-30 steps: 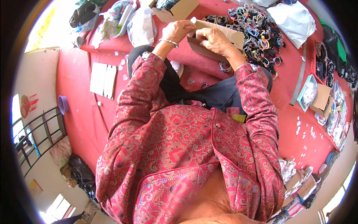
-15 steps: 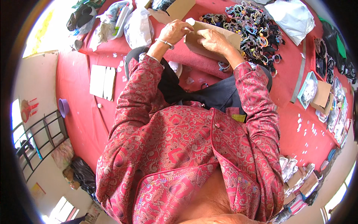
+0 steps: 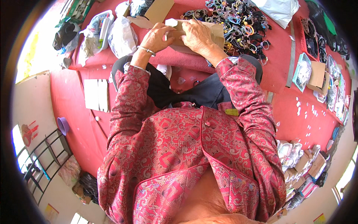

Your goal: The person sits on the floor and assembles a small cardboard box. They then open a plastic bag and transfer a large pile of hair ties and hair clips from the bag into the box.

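In front of my crossed legs stands an open cardboard box (image 3: 217, 30), with a white patch (image 3: 170, 22) at its left corner. My right hand (image 3: 197, 36) reaches over its near edge, fingers bent against the cardboard; some fingertips are hidden. At the box's left end is my left hand (image 3: 158, 38), wearing a bracelet, with its thumb and fingers curled toward each other. A tiny white bit shows between them, too small to name. Just beyond the box, to the right, lies a large heap of colourful hair ties (image 3: 244, 26).
White plastic bags (image 3: 122, 37) and a white tray (image 3: 106, 30) lie at the far left, near another opened carton (image 3: 158, 11). On the right are a blue basket (image 3: 302, 72) and a red basket (image 3: 308, 39). White boards (image 3: 96, 95) rest on the red floor covering.
The whole view has shifted, so the box and heap sit farther left. My left hand has come down from the box's upper corner to its left end. My right hand stays at the box.
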The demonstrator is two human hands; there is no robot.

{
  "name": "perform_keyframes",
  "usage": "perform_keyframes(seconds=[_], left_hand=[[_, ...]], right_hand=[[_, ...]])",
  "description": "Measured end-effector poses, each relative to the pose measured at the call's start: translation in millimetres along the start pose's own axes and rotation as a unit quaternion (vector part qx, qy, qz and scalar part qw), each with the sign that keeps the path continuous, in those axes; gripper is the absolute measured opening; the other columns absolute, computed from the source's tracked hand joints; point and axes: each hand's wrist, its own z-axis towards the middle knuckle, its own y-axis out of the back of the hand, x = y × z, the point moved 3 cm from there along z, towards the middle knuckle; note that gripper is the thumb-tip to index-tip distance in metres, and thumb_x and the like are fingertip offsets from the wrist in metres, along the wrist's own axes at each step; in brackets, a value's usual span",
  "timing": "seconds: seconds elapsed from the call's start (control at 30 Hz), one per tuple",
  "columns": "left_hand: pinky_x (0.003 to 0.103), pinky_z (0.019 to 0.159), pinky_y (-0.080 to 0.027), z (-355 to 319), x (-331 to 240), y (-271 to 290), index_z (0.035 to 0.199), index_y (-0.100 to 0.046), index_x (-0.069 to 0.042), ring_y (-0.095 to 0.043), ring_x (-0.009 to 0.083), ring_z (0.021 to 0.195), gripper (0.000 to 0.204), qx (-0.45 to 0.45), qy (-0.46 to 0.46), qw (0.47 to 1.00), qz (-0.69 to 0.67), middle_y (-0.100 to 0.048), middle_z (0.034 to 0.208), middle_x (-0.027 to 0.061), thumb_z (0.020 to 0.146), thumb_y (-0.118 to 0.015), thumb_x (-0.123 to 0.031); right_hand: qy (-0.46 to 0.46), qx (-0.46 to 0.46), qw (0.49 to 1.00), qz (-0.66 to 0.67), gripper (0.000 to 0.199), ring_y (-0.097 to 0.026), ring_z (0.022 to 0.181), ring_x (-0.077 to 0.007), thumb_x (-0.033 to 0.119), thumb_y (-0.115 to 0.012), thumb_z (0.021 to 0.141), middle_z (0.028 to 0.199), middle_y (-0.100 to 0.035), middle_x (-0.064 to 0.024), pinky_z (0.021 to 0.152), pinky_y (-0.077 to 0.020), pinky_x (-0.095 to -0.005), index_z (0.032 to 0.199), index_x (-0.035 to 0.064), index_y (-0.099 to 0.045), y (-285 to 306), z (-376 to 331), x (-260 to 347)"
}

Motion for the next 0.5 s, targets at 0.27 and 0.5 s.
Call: perform_keyframes(seconds=[0.27, 0.5], left_hand=[[0.034, 0.078, -0.045, 1.2, 11.0, -4.9, 0.094, -0.066, -0.018, -0.054, 0.0250, 0.086, 0.020, -0.040, -0.076, 0.996, 0.005, -0.062, 0.085, 0.0044, 0.076, -0.063, -0.026], [0.034, 0.081, -0.046, -3.9, 20.4, -3.2, 0.102, -0.063, -0.015, -0.055, 0.0271, 0.093, 0.025, 0.019, -0.016, 1.000, -0.011, -0.058, 0.098, 0.0112, 0.078, -0.062, -0.022]], right_hand=[[-0.041, 0.035, 0.996, 0.069, 0.013, -0.058, 0.082, -0.0307, 0.015, -0.061, 0.071, 0.084, -0.061, -0.0127, 0.070, -0.0457, -0.0406, 0.079, 0.0059, -0.057, -9.7, 0.4, -8.3], [-0.080, 0.149, 0.981, 0.092, 0.025, -0.058, 0.084, -0.0322, 0.022, -0.062, 0.071, 0.085, -0.061, -0.0150, 0.071, -0.0450, -0.0406, 0.092, 0.0098, -0.057, -9.6, -1.6, -3.1]])
